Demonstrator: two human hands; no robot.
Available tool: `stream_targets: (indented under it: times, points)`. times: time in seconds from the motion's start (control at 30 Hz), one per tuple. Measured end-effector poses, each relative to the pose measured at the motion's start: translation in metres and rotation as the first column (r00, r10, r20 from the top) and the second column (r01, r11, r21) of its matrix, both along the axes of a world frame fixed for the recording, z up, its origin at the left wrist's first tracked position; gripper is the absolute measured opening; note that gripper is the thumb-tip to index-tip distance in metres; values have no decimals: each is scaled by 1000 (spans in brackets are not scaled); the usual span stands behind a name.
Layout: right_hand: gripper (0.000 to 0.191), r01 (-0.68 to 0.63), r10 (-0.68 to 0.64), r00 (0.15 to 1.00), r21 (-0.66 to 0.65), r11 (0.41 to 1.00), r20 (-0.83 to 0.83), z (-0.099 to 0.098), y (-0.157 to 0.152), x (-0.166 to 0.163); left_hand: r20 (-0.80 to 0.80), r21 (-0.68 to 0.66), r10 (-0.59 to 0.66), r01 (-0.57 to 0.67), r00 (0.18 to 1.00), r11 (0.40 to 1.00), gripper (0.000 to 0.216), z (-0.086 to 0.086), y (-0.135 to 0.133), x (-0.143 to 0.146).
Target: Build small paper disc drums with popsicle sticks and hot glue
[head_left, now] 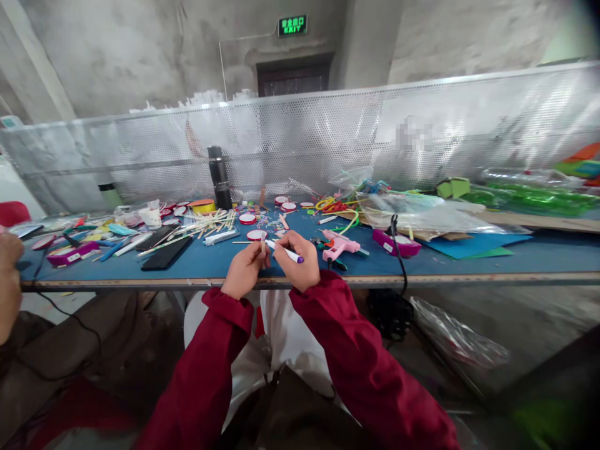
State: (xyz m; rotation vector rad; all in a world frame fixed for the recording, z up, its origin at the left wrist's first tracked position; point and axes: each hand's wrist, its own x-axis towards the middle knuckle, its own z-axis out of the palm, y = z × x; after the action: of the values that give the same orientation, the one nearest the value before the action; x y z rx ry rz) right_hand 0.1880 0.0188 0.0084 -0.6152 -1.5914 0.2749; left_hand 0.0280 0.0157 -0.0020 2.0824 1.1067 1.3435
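My right hand [300, 261] is closed round a white marker pen [284, 249] with a purple end, its tip pointing left. Pinched in my left hand [245, 267] is a small pale strip [263, 247], perhaps a piece of wooden stick; the marker's tip is close to it. Both hands are above the front edge of the blue tabletop [225, 261]. Just beyond them lies a round white lid with a red rim [257, 235]. A pink glue gun [341, 245] rests to the right of my right hand.
A black phone [167, 254], loose sticks [215, 224] and a black bottle [219, 178] are on the left. Purple power strips [397, 244] sit on both sides. Plastic bags [422, 212] and green bottles [539, 197] lie right. Another person's hand [8, 281] shows far left.
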Motion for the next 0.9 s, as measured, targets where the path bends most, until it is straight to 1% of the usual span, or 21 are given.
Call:
stream_targets:
  times: [0.03,0.17,0.23,0.4,0.5,0.57,0.73,0.9]
  points:
    - [16,-6,6,1000,7,1000,-6,-1,0,-1,0,-3,10,-10,1000,1000,16,0,0,0]
    - [12,68,-69,998,82,994,9,-10,0,-2,-21,2,33,-33,999,999,15,-1,0,1]
    - [12,77,-78,997,93,993,5,-12,0,-2,-23,7,43,-43,999,999,17,0,0,1]
    - [16,43,-42,999,53,998,-25,-11,2,-2,-46,5,71,-71,996,997,24,2,-2,2]
    - [13,22,-22,999,13,1000,-26,-11,3,-1,-87,3,94,-95,992,996,23,2,-2,2]
    - [10,5,-6,999,-10,1000,-32,-12,3,0,-109,26,116,-114,987,993,23,2,-2,2]
    - [12,9,-9,998,-11,1000,-59,-13,5,1,-148,53,156,-150,977,987,22,2,-3,4]
    - [12,2,-2,998,-3,1000,-58,-13,3,0,-146,47,140,-134,979,990,22,3,-3,4]
